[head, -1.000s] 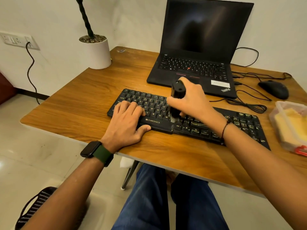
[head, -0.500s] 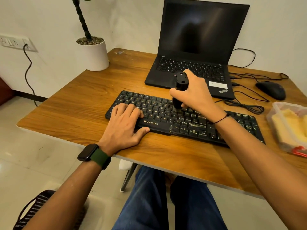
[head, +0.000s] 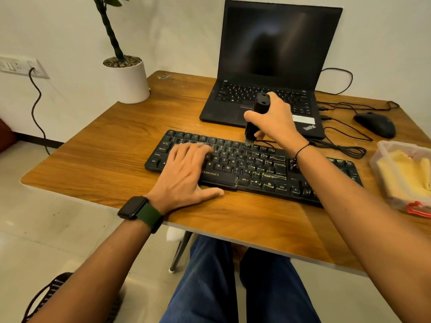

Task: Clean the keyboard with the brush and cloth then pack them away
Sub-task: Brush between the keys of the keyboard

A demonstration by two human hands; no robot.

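Note:
A black keyboard lies across the wooden table in front of me. My left hand rests flat on its left half, fingers straight over the keys. My right hand grips a black brush upright, with its bristles on the keyboard's top row near the middle. A yellow cloth lies inside a clear plastic container at the right edge of the table.
An open black laptop stands behind the keyboard. A black mouse and loose cables lie to the right of it. A white plant pot sits at the table's back left corner.
My right hand has carried the brush from the keyboard's front rows back to its top row. My left hand has stayed on the keyboard's left half.

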